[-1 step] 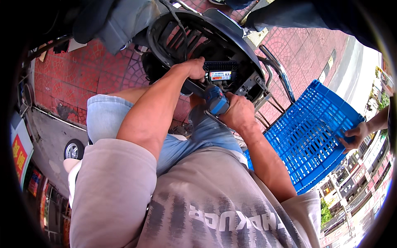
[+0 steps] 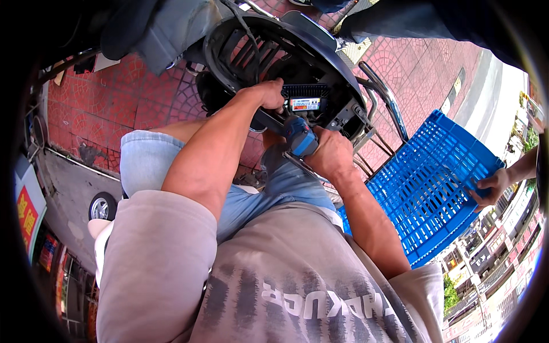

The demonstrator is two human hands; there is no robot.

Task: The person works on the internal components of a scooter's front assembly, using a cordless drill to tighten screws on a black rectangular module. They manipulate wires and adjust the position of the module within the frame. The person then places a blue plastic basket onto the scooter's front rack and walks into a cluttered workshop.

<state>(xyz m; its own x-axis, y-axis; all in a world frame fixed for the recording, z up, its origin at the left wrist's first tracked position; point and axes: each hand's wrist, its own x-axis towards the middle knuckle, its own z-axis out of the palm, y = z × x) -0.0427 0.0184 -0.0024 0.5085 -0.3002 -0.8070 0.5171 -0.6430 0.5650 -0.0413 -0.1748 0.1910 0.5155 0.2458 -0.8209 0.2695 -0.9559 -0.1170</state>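
1. One blue power driver, held over the near edge of an opened scooter body. Nose points into the cavity, near the lower side of a finned black box; tip lost in shadow, so contact can't be told.
2. Right hand: fingers wrapped about the driver's handle (trigger finger hidden). Handling, as I judge it: compact but dense, hard-cased, weight toward the motor end. Best held by the handle, wrist in line with the nose.
3. Left hand: fingers bent, at the box's left end. Tips out of sight; whether they pinch, press or merely rest, I cannot tell.
4. Box sits inside the cavity, its label facing up. Probably rigid metal, solid for its size, fins perhaps sharp-edged. Take it by the two ends, minding any leads beneath.
5. Dark cable hangs across the cavity's far part; looks bendable.
6. Farther right: blue slatted crate, tilted, another person's hand at its outer edge.
7. Red patterned paving beneath; small wheel off to the left.
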